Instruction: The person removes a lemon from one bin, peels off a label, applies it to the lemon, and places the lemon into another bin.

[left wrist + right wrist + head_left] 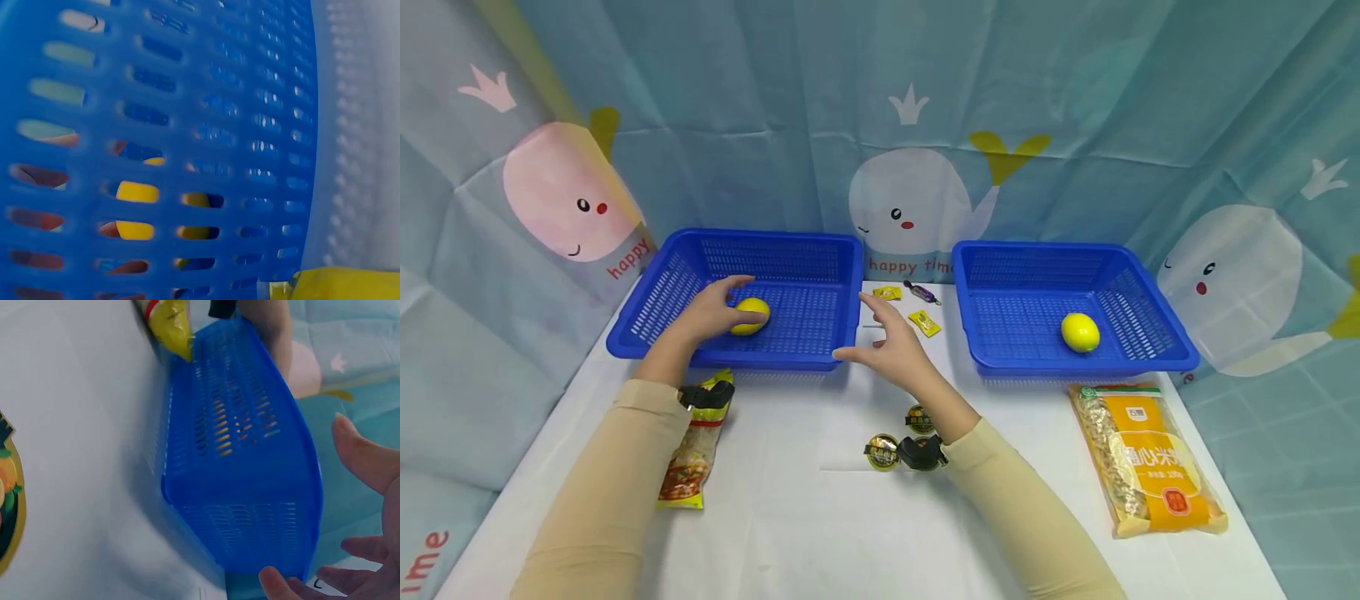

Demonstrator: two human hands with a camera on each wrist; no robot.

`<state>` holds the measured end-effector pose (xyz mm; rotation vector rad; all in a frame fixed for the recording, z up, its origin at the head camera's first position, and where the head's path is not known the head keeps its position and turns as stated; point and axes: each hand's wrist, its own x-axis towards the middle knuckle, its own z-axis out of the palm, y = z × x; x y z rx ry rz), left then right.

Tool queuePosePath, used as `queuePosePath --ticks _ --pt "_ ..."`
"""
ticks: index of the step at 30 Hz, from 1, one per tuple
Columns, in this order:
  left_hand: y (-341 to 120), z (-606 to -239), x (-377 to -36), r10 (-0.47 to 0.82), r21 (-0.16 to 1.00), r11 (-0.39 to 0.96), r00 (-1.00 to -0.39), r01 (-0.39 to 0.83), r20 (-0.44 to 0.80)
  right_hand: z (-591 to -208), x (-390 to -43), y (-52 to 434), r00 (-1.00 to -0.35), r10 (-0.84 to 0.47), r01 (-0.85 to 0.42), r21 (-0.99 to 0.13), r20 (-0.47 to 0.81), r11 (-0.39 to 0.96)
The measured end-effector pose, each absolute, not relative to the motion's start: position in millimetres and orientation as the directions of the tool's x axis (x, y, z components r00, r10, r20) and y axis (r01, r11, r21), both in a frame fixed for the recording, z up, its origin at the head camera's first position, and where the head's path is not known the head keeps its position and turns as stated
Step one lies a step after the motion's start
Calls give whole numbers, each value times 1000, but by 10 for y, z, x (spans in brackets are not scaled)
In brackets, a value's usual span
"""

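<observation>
Evidently, left grip [709,310] parted, lemon [752,305] partly behind thumb [741,317], right grip [895,350] spread, empty

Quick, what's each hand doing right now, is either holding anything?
Left hand: open, over the lemon in the left-side blue basket; whether it touches, I cannot tell.
Right hand: open, holding nothing, beside that basket's right edge.

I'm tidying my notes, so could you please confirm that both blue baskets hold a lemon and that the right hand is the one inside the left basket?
Not quite: the head view shows the left hand, not the right hand, inside the left basket. Both blue baskets do hold a lemon, as you say.
</observation>
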<state>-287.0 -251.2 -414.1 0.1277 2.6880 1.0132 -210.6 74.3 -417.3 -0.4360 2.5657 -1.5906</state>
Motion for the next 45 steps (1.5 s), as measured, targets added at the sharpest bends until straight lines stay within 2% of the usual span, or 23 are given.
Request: queuePosePath --ticks 5,15,26,32,45 --pt "-2536 -4180 -2924 161 659 750 -952 -53 -259 -4217 -2098 680 -950 -312 -170 -876 23 452" --pt "-2516 -4248 -2993 135 576 815 -943 -69 -304 -4276 -2066 622 -952 -305 -169 -825 -5 539" --pt "-2501 -4222 -2949 125 571 816 -938 -88 -324 -4297 -2058 620 -952 -307 -161 -830 -13 534" --pt "-2524 -4204 -2940 157 624 779 -945 -61 -288 -4270 -2049 620 -952 -307 -154 -822 -26 549" --pt "-2440 -3901 -2765 107 648 761 -980 -27 -166 -4223 -2023 700 -955 -296 -139 -847 -23 513"
